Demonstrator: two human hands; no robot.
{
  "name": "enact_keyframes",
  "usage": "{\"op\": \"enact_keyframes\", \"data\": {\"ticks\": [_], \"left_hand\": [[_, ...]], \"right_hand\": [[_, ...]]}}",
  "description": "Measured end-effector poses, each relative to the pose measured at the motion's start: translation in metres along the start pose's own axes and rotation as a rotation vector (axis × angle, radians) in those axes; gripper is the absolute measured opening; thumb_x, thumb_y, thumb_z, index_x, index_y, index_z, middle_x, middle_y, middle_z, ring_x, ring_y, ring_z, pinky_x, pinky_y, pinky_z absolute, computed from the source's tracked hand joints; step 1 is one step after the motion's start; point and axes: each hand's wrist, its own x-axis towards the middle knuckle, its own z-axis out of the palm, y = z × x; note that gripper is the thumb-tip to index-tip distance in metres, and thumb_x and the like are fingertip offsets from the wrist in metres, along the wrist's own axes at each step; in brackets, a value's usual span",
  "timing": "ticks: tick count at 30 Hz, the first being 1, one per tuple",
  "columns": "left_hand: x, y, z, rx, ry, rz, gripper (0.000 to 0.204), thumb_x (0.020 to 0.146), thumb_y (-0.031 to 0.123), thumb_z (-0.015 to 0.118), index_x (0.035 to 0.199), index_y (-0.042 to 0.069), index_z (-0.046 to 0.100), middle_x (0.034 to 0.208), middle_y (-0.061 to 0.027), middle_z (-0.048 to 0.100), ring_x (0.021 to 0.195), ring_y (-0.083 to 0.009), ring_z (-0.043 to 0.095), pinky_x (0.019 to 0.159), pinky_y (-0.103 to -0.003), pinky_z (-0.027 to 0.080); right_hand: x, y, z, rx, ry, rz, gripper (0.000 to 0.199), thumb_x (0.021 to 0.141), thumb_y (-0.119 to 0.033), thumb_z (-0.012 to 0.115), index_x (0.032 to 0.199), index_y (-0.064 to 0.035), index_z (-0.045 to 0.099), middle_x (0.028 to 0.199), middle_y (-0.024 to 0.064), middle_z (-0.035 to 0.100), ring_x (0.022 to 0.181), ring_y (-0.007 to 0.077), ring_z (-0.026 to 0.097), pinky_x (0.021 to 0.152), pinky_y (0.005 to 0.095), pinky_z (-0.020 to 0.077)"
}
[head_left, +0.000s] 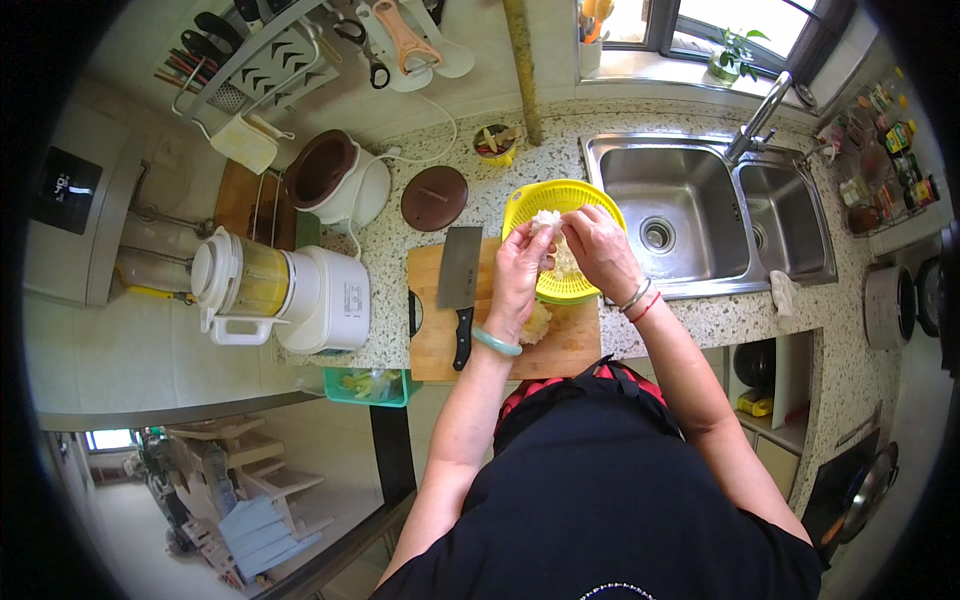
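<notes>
As the left grip holds a white clump above a colander, the right grip pinches it

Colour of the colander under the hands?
Bright yellow; the colander shows best in the head view.

A bright, dark-framed glass window stands above a speckled, pale stone-look countertop — a smooth, off-white wall behind it.
</notes>
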Motion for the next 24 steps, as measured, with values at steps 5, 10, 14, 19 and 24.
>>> {"op": "enact_keyframes", "data": {"ticks": [5,10,14,19,24], "left_hand": [[0.001,-0.001,0.004,0.071,0.072,0.096,0.025,0.088,0.013,0.067,0.107,0.004,0.055,0.084,0.0022,0.058,0.067,-0.0025,0.050,0.054,-0.017,0.040],[0.002,0.002,0.007,0.066,0.088,0.095,0.024,0.087,0.012,0.067,0.106,0.003,0.054,0.083,0.0024,0.057,0.062,-0.0015,0.046,0.050,-0.016,0.035],[0.002,0.004,0.008,0.014,0.084,0.096,0.024,0.087,0.012,0.068,0.106,0.003,0.054,0.081,0.0028,0.057,0.062,-0.0010,0.046,0.050,-0.016,0.035],[0.004,0.004,0.007,-0.004,0.070,0.064,0.024,0.086,0.011,0.068,0.105,0.004,0.055,0.081,0.0029,0.057,0.063,-0.0010,0.047,0.050,-0.015,0.036],[0.002,0.006,0.011,0.000,0.076,0.049,0.024,0.086,0.011,0.068,0.105,0.004,0.056,0.080,0.0030,0.057,0.062,-0.0012,0.047,0.050,-0.015,0.035]], "right_hand": [[0.001,-0.002,0.001,-0.003,0.010,0.006,0.006,0.082,-0.008,0.060,0.086,-0.0022,0.059,0.083,0.0145,0.059,0.082,0.0318,0.057,0.073,0.0393,0.0476],[0.001,0.002,0.006,0.041,0.059,0.021,0.006,0.081,-0.007,0.062,0.084,-0.0015,0.060,0.079,0.0139,0.061,0.077,0.0300,0.061,0.069,0.0380,0.0498],[0.002,0.000,0.006,0.268,0.072,0.155,0.008,0.080,-0.006,0.065,0.083,-0.0001,0.061,0.076,0.0134,0.063,0.071,0.0277,0.064,0.064,0.0351,0.0515],[0.003,0.003,0.012,0.276,0.128,0.173,0.009,0.078,-0.005,0.066,0.082,0.0001,0.060,0.073,0.0130,0.063,0.068,0.0264,0.064,0.062,0.0340,0.0516],[0.002,0.004,0.012,0.249,0.114,0.199,0.011,0.076,-0.006,0.068,0.080,-0.0011,0.059,0.071,0.0128,0.062,0.066,0.0259,0.064,0.060,0.0340,0.0515]]}}
